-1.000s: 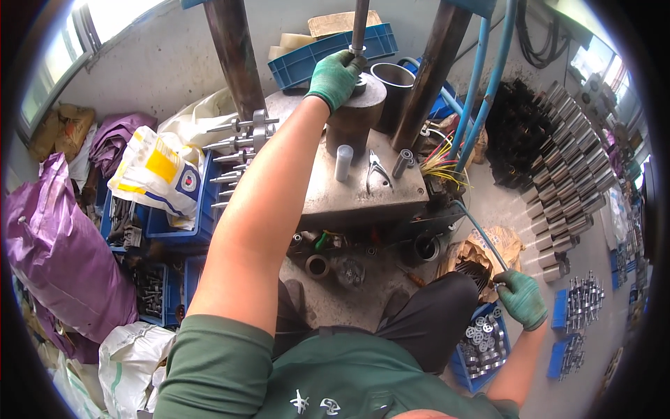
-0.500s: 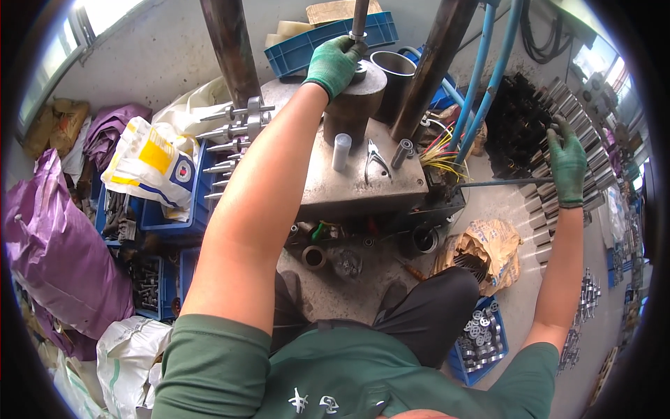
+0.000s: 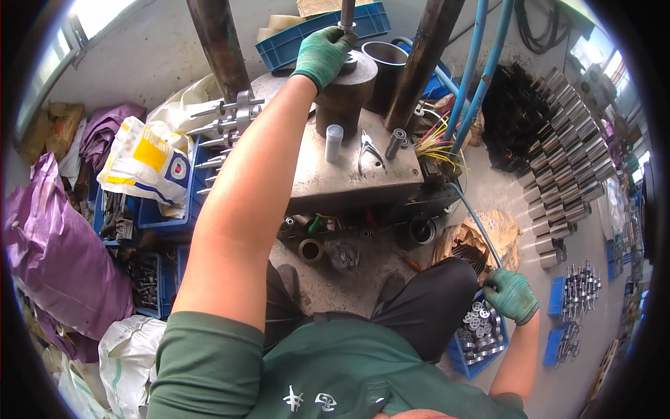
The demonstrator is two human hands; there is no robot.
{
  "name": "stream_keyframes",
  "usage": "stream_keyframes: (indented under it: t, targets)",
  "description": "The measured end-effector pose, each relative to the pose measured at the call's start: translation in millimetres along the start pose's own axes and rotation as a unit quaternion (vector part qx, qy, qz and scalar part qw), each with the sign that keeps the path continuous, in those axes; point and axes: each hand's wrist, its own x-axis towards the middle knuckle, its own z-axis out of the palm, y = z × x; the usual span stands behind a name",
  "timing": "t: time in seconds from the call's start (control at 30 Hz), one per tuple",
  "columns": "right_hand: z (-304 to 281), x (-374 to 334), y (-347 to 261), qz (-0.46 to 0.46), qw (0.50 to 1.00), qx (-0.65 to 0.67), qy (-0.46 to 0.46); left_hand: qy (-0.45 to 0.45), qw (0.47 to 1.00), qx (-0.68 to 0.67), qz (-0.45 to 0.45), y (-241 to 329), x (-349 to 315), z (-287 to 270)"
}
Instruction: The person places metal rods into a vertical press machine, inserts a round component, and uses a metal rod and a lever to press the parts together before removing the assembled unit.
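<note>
In a green glove, my left hand (image 3: pixel 324 57) is closed round the metal part just below the vertical press ram (image 3: pixel 347 12). A small metal ring (image 3: pixel 347 26) shows at the fingertips, and the glove hides the rest. Beneath the hand stands a round steel pedestal (image 3: pixel 354 89) on the press bed (image 3: pixel 314 180). My right hand (image 3: pixel 511 297), also gloved, is closed on the lower end of a long thin lever (image 3: pixel 481 227), which slants down from the press toward my right knee. On the bed are a pale cylinder (image 3: pixel 334 143), pliers (image 3: pixel 368 150) and a small dark metal cylinder (image 3: pixel 395 143).
Steel columns (image 3: pixel 222 49) flank the press. A blue bin (image 3: pixel 457 359) of metal parts and a torn paper sack (image 3: pixel 499 234) stand on the right. Rows of steel tubes (image 3: pixel 565 164) lie beyond. At left are shafts (image 3: pixel 230 120), a white sack (image 3: pixel 143 164) and a purple sack (image 3: pixel 63 251).
My right hand has come down and inward, swinging the lever from nearly level to steeply slanted. My left hand keeps its grip under the ram. The view has shifted slightly.
</note>
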Motion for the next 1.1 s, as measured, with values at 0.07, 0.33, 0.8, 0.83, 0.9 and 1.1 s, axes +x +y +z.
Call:
stream_keyframes:
  t: [0.07,0.33,0.8,0.83,0.9,1.1]
  targets:
    - [-12,2,-3,0.02,1.0,0.002,0.002,-0.003,1.0,0.002,0.001,0,1,0]
    - [-31,9,2,0.04,0.988,0.116,0.096,-0.009,1.0,-0.004,0.01,2,2,0]
    - [-8,0,10,-0.013,0.999,0.02,0.043,-0.021,0.998,-0.051,0.027,-9,9,-2]
    - [-9,0,11,-0.023,0.999,0.01,0.041,-0.023,0.999,-0.038,0.028,-9,9,-2]
    - [-16,1,9,-0.032,0.999,0.007,0.031,-0.025,0.999,-0.012,0.029,-9,10,-2]
    - [-38,12,-7,0.07,0.981,0.149,0.1,-0.013,1.0,0.006,0.024,-7,7,-4]
